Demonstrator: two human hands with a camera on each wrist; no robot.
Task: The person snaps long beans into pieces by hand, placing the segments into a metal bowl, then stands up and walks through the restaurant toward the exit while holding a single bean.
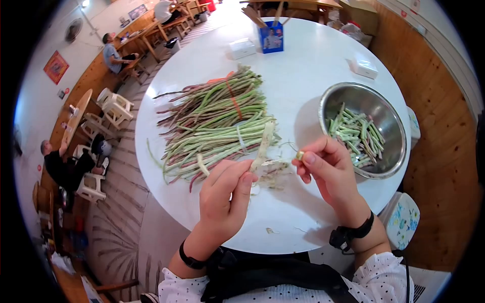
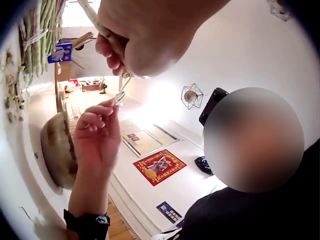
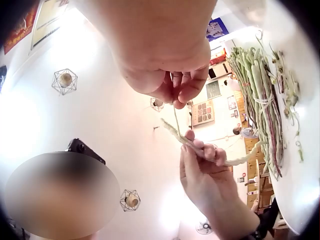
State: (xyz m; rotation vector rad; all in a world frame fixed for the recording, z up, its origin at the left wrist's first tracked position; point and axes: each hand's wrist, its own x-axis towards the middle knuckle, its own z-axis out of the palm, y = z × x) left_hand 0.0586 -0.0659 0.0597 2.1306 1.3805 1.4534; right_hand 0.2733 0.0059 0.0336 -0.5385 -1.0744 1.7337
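Note:
My left hand point(image 1: 222, 197) grips a pale green long bean point(image 1: 263, 144), one end pointing up past the fingers and the other out behind them. Between thumb and fingertips, my right hand point(image 1: 331, 169) pinches a small bean tip point(image 1: 300, 155). In the right wrist view a thin string point(image 3: 176, 120) runs from the right fingertips down to the bean. Bundles of green and purplish long beans point(image 1: 217, 111), tied with bands, lie beyond my left hand. Trimmed scraps point(image 1: 275, 179) are scattered below and between the hands. Short bean pieces point(image 1: 356, 134) lie in a steel bowl point(image 1: 399, 151) at right.
On the round white table point(image 1: 298, 227) stand a blue chopstick holder point(image 1: 273, 39) and two white tissue boxes, one point(image 1: 242, 48) left of it and another point(image 1: 365, 68) near the right edge. A flowered stool point(image 1: 402, 217) is beside the table. People sit at the far left.

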